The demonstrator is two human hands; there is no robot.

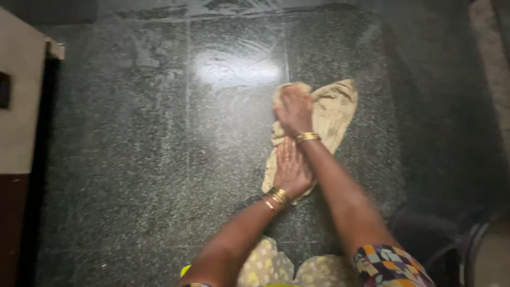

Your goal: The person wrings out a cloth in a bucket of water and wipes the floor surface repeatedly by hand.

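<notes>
Already wet: the dark speckled polished stone floor (133, 159) shows swirled damp streaks and a bright glare patch toward its far edge, just beyond the cloth.
Cloth: a crumpled beige cotton rag (332, 114) lies spread flat on the floor, right of its middle, under both hands.
Right hand (294, 110): palm down, fingers bunched on the far end of the rag, pressing it rather than closing around it; a gold bangle sits at the wrist.
Left hand (289, 169): flat and open on the near end of the rag, fingers pointing away, gold bangles at the wrist.
Looks done: the streaked stretch at the far edge, judging by the sheen.
Looks left: the duller floor toward the near edge and the left side beside the pale cabinet front (21, 95), which shows no streaks.
Unclear: the dim right edge.
</notes>
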